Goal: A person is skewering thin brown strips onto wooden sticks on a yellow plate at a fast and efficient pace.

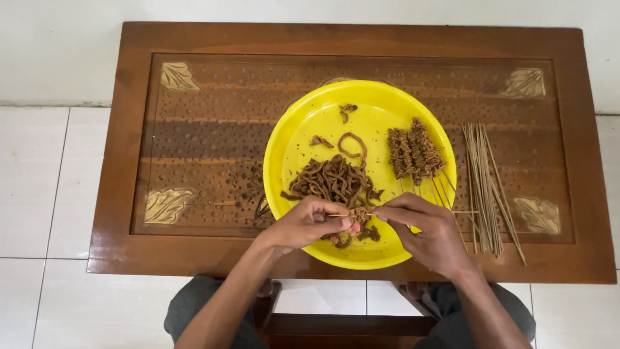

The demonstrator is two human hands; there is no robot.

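With the left hand [310, 223] pinching a thin wooden skewer [337, 215] and the right hand's [429, 232] grip closed on its folded brown strip [361, 214], over the yellow round plastic tray's [294, 139] near rim, a hard push could split the strip or prick a fingertip.

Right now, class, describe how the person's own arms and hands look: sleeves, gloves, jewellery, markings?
Both forearms are bare, no sleeves in view. The left hand and right hand wear no gloves; no rings, watch or bands are visible. Grey trousers cover the knees below.
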